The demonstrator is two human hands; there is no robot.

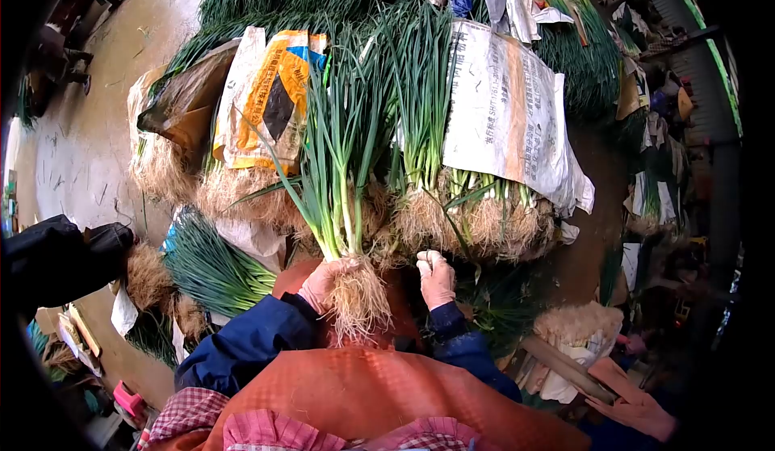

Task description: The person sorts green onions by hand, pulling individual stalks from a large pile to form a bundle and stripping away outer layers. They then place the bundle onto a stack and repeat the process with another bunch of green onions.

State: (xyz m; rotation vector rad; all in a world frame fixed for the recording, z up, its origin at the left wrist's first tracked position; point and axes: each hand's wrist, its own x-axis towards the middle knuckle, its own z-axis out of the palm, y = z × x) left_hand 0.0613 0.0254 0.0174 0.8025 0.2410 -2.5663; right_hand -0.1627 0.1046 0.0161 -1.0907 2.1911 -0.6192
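Currently, left hand (321,284) gripping green onions (345,201) just above roots (358,302), near far edge of apron (347,386); right hand (437,280) nearby, fingers curled closed, contents unclear.

Roots (360,302) narrow the gap between hands (437,280); bundles (426,221) block ahead; shadowed right unclear.

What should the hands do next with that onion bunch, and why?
Perhaps bring the right hand over to the shaggy roots of the onion bunch and tidy them. The left hand grips the bunch near its root end, the roots hang down in a tangle, and the right hand is just beside them, apart from the bunch.
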